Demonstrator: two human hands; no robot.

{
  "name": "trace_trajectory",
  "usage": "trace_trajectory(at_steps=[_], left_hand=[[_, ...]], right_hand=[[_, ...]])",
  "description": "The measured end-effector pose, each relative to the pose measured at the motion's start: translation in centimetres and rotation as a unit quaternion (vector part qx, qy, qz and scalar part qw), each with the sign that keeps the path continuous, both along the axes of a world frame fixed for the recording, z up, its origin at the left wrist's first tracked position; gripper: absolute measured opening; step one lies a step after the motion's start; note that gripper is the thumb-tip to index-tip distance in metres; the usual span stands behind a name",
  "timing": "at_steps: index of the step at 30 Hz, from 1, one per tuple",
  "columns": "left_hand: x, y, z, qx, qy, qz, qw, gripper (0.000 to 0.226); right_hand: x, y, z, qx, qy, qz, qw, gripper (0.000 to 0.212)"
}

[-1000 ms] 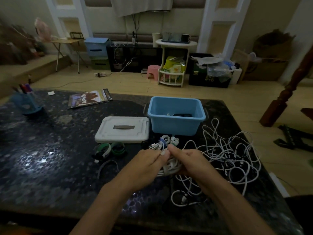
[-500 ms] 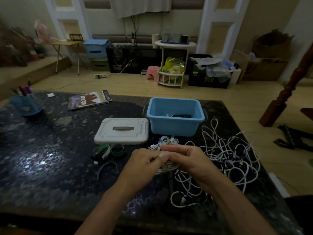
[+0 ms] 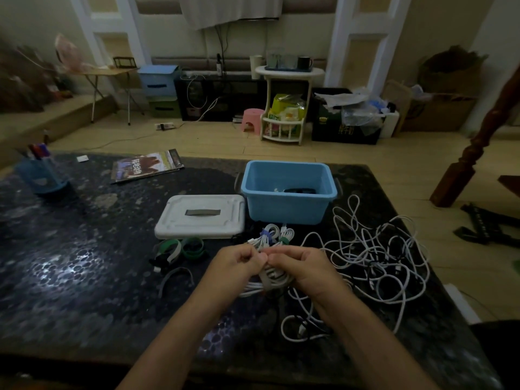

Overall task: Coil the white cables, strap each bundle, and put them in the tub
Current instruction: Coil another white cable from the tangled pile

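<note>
A: While your left hand (image 3: 239,263) and right hand (image 3: 298,266) meet fingertip to fingertip, both are curled on the coiled bundle (image 3: 270,280) slung between and just under them. The grey strap (image 3: 266,278) crosses its middle.

B: Long axis?

A: It runs left to right, from under one palm toward the other. Whether your fingertips pinch the strap end or the cable, I cannot tell.

B: And the tub (image 3: 289,205)?

A: It sits straight ahead of your hands, a shade toward the right one, beyond two strapped bundles (image 3: 274,236) lying just past your fingertips. I'd judge the right hand nearer for the drop.

B: The loose cables (image 3: 374,257)?

A: They lie outboard of your right hand, still tangled. Spare straps (image 3: 183,249) lie outboard of your left.
</note>
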State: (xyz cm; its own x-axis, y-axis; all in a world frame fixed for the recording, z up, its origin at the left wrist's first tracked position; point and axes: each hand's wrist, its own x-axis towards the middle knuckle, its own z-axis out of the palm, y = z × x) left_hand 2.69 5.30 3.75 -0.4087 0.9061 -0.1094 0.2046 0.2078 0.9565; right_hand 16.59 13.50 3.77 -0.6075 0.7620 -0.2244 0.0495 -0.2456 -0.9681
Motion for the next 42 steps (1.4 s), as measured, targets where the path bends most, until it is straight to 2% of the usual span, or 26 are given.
trace_trajectory(at_steps=[4, 9, 12, 16, 20, 26, 31, 35, 42], left_hand=[[0.3, -0.1, 0.1, -0.007, -0.034, 0.05, 0.998, 0.025], [0.2, -0.3, 0.1, 0.018, -0.032, 0.04, 0.999, 0.032], [0.2, -0.5, 0.2, 0.02, -0.047, 0.023, 0.998, 0.027], [0.2, -0.6, 0.3, 0.003, -0.061, 0.004, 0.998, 0.024], [0.3, -0.6, 0.4, 0.001, -0.066, -0.004, 0.998, 0.026], [0.2, -0.4, 0.3, -0.041, -0.061, -0.014, 0.997, 0.02], [0.5, 0.0, 0.1, -0.067, -0.091, -0.005, 0.994, 0.025], [0.3, -0.2, -0.4, -0.087, -0.108, -0.036, 0.99, 0.025], [0.0, -0.2, -0.6, -0.101, -0.169, -0.045, 0.979, 0.015]], right_hand=[[-0.1, 0.0, 0.3, 0.002, 0.001, -0.002, 1.0, 0.017], [0.1, 0.1, 0.4, -0.029, 0.005, -0.001, 1.0, 0.015], [0.6, 0.3, 0.6, -0.05, 0.009, 0.011, 0.999, 0.016], [1.0, 0.4, 1.1, -0.07, -0.001, 0.022, 0.997, 0.03], [0.8, 0.6, 0.9, -0.024, -0.044, 0.007, 0.999, 0.052], [0.5, 0.2, 0.5, 0.005, -0.014, -0.004, 1.0, 0.01], [-0.3, 0.4, -0.1, 0.113, -0.055, -0.018, 0.992, 0.012], [-0.9, -0.3, -0.4, 0.198, -0.098, -0.007, 0.975, 0.014], [-0.9, -1.4, 0.4, 0.223, -0.037, -0.01, 0.974, 0.012]])
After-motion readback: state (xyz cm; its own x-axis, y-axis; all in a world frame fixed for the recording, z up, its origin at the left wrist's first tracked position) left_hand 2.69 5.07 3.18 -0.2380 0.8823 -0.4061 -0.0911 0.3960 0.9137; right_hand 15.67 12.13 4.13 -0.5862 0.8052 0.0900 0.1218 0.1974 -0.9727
